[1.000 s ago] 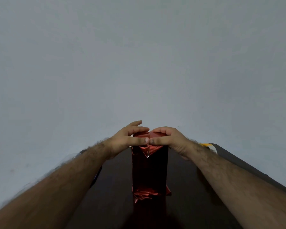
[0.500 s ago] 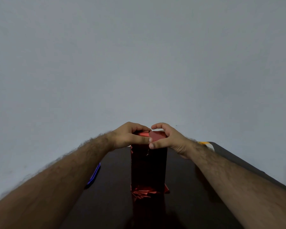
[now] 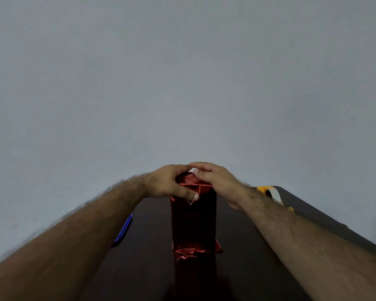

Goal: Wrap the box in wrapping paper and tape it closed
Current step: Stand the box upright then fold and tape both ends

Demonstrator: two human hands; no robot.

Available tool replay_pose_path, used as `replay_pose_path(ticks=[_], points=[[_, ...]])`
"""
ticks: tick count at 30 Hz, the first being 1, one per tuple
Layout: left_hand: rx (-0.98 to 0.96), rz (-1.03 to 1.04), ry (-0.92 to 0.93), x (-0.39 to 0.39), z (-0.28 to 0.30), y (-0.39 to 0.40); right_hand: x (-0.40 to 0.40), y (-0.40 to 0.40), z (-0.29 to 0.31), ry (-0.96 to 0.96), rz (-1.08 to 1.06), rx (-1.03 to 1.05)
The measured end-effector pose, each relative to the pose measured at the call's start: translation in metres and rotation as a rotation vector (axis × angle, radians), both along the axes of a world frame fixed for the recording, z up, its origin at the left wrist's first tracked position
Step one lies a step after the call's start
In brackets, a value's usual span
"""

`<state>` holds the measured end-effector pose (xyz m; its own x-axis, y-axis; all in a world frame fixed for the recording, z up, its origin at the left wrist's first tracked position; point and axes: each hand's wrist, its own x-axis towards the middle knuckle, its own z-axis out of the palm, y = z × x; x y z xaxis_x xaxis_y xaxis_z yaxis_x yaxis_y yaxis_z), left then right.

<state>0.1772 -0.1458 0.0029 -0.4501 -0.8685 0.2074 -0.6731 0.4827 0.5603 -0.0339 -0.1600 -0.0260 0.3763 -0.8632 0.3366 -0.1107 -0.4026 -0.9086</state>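
A tall box wrapped in shiny red paper (image 3: 193,224) stands upright on the dark table (image 3: 139,268), with crumpled paper ends spread at its base. My left hand (image 3: 167,183) grips the top left of the box, its thumb pressing a paper flap against the front face and its fingers curled over the top. My right hand (image 3: 217,181) lies over the top right edge, fingers stretched across the folded red paper at the back; its thumb is hidden. The folds on top show between the two hands.
A blue flat object (image 3: 123,232) lies on the table to the left, partly under my left forearm. A yellow tape dispenser with white tape (image 3: 270,192) sits at the right, behind my right wrist. A plain grey wall rises just behind the table.
My right hand has let go of its thumb pinch at the front and moved up over the top of the box. My left thumb slid right and down along the front flap.
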Motion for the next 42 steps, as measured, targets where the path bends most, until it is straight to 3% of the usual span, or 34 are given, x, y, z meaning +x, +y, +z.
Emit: replay_pose_path(ticks=[4, 7, 11, 17, 21, 32, 42], points=[[0.045, 0.049, 0.063, 0.005, -0.005, -0.005, 0.0, 0.005, -0.001, -0.051, -0.011, -0.017], [0.085, -0.012, 0.329, 0.003, -0.009, -0.002, 0.0, 0.007, -0.002, -0.068, 0.007, -0.015], [-0.101, 0.147, 0.647, -0.012, -0.014, 0.0, 0.0, 0.007, -0.005, -0.103, 0.024, 0.011], [-0.183, 0.209, 0.74, -0.014, -0.027, 0.001, 0.006, 0.0, -0.009, -0.097, -0.036, -0.014], [-0.155, 0.22, 0.75, -0.013, -0.028, 0.006, 0.005, -0.002, -0.013, -0.209, -0.156, -0.017], [-0.066, 0.085, 0.69, -0.002, -0.029, 0.009, 0.006, 0.0, -0.025, -0.158, -0.196, -0.194], [0.019, -0.027, 0.504, -0.003, -0.017, 0.01, 0.0, 0.002, -0.026, -0.253, -0.122, -0.055]])
